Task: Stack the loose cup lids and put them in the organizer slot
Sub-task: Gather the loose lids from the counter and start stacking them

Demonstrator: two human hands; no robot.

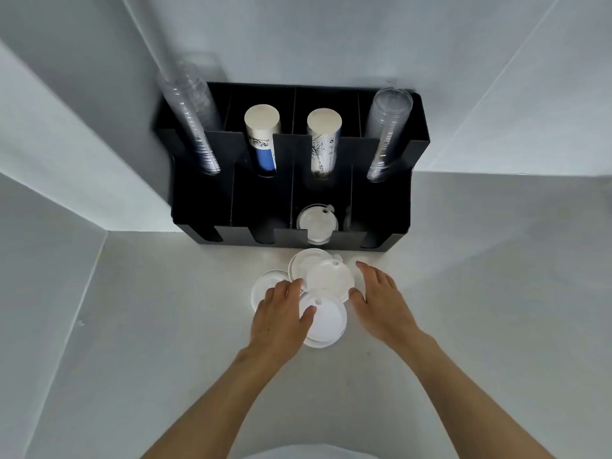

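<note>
Several loose white cup lids point(328, 279) lie overlapping on the white counter just in front of a black organizer point(381, 210). One lid point(326, 321) lies nearest me, another point(261, 288) is partly under my left hand. My left hand point(281, 316) rests over the lids on the left, fingers spread and touching them. My right hand point(381, 299) is at the right edge of the top lid, fingers apart. A stack of lids point(316, 223) stands in the organizer's third front slot.
The organizer's back slots hold two clear cup stacks point(195, 127) point(387, 134) and two paper cup stacks point(261, 137) point(323, 140). White walls close in at the left and behind. Counter point(480, 293) extends to the right.
</note>
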